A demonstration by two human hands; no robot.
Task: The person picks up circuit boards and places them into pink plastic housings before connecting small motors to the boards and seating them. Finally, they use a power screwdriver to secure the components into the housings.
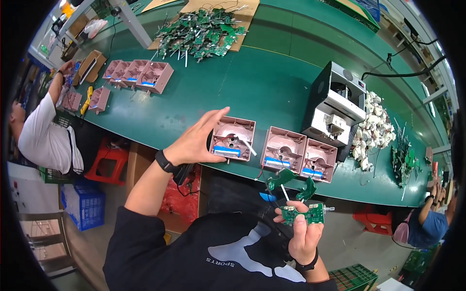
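Observation:
A pink plastic housing (pixel 234 128) with a blue battery (pixel 227 152) and a white stick-like piece (pixel 249 147) in it rests near the bench's front edge. My left hand (pixel 194 139) spans its left side, thumb at the near edge and fingers at the far one. In front of my body, my right hand (pixel 305 236) pinches a green circuit board (pixel 310 214) with a metal shaft at its right end. Other green board pieces (pixel 283 178) hang beside it, and whether the hand holds them too is partly hidden. Two more pink housings (pixel 284 143) with blue batteries stand between the hands.
A black-and-white machine (pixel 335 104) stands at the right, with white wired parts (pixel 373 127) heaped beyond it. Circuit boards (pixel 199 33) lie piled at the back. Further pink housings (pixel 154 76) line the left, near a co-worker (pixel 44 128). Another person (pixel 427 224) works at far right.

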